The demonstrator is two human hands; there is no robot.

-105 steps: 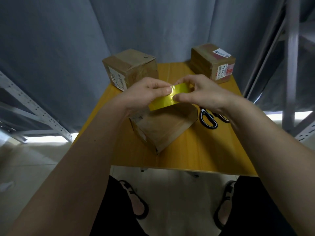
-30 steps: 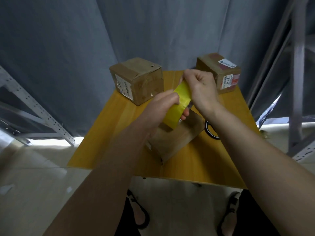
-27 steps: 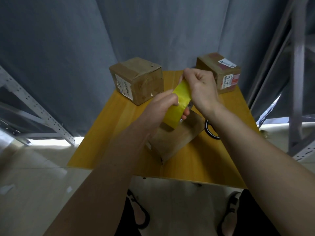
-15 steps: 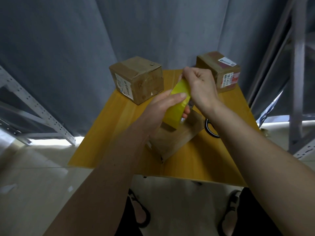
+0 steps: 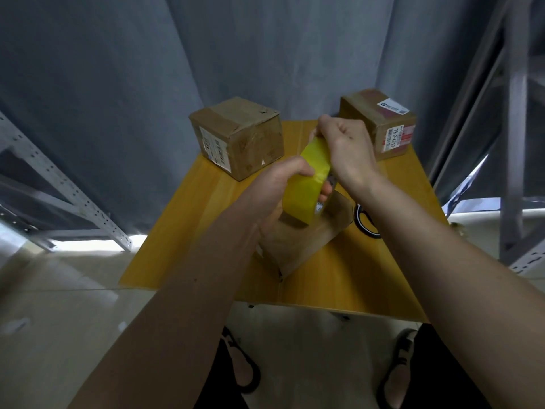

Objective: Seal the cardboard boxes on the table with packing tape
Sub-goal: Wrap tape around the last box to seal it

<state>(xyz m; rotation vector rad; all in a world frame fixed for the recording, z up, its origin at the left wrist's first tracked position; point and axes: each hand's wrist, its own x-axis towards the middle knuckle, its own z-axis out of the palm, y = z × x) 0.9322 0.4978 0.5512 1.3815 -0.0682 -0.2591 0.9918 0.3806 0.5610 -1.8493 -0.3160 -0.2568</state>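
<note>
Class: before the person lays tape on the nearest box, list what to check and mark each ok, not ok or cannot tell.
1. Tape roll gripped by left hand: ok.
2. Right hand pinching the roll's top edge: ok.
3. Free tape end pulled out: cannot tell.
4. Nearest box directly below the roll: ok.
5. Its flaps closed flat: cannot tell.
6. Scissors on the table beside the box: ok.

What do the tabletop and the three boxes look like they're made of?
Table: apparently wood or laminate, smooth yellow sheen with faint plank seams. Near box, left box and right box: brown matte cardboard, creased edges, stuck-on labels.
</note>
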